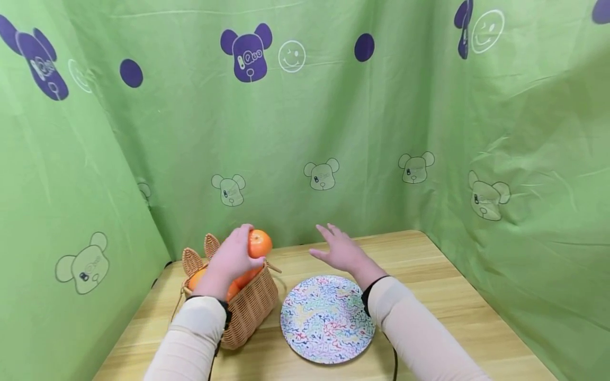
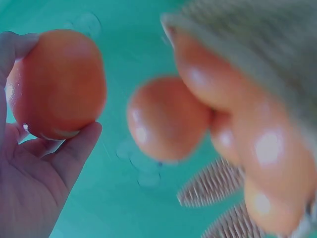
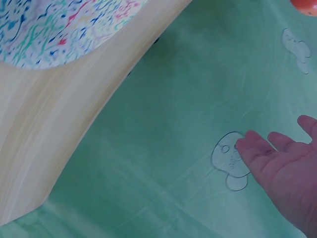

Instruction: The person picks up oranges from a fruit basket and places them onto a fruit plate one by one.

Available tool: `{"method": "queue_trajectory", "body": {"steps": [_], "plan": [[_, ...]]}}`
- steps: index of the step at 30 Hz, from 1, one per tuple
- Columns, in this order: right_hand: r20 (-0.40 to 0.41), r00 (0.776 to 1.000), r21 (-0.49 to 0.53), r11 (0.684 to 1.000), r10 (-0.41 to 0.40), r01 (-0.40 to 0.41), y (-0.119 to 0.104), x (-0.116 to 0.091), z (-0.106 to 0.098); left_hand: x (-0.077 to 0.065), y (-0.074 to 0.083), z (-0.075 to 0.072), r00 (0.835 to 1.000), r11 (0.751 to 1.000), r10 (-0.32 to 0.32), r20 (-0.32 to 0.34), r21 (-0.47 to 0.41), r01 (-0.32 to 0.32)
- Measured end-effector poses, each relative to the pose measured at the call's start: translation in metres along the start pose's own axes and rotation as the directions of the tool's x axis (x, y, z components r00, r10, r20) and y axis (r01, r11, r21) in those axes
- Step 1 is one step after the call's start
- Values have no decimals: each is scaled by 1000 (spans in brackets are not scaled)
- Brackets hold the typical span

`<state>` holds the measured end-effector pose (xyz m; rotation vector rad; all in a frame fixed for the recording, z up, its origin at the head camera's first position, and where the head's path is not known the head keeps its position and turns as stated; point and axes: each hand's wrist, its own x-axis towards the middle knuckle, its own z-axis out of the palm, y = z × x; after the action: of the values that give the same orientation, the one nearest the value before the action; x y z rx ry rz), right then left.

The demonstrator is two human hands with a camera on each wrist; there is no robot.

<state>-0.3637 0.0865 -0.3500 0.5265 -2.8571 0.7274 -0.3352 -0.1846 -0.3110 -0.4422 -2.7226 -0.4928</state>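
My left hand (image 1: pixel 232 259) holds an orange fruit (image 1: pixel 260 244), likely an orange or persimmon, above the right rim of a wicker basket (image 1: pixel 252 307). In the left wrist view, thumb and fingers curl round that fruit (image 2: pixel 62 84), apart from the others. Several more orange fruits (image 2: pixel 267 144) fill the basket, partly hidden by the hand in the head view. My right hand (image 1: pixel 344 252) hovers past the far edge of a round, multicoloured patterned plate (image 1: pixel 329 320), its fingers spread and holding nothing. The right wrist view shows this hand (image 3: pixel 282 173) with fingers extended.
The basket has two woven ear shapes (image 1: pixel 193 261) at its back left and stands left of the plate. Both rest on a wooden table (image 1: pixel 457 317). Green printed cloth (image 1: pixel 286 127) encloses the table's back and sides. A dark cable (image 1: pixel 395 360) lies near the right forearm.
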Motion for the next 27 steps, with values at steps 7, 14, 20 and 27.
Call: {"method": "queue_trajectory", "body": {"steps": [7,14,20,27], "plan": [[-46,996,162,983,-82,88,-14,-4,3,1,36,18,999,998,20,25,-54,-19],[-41,992,307,943,-123,130,-25,-6,1,4,52,37,997,994,75,27,-85,-73],[-14,989,319,936,-149,146,-28,-5,4,4,60,53,992,988,127,10,-92,-126],[40,991,252,961,-128,114,-28,-6,9,0,66,66,979,978,202,-14,-52,-203]]}}
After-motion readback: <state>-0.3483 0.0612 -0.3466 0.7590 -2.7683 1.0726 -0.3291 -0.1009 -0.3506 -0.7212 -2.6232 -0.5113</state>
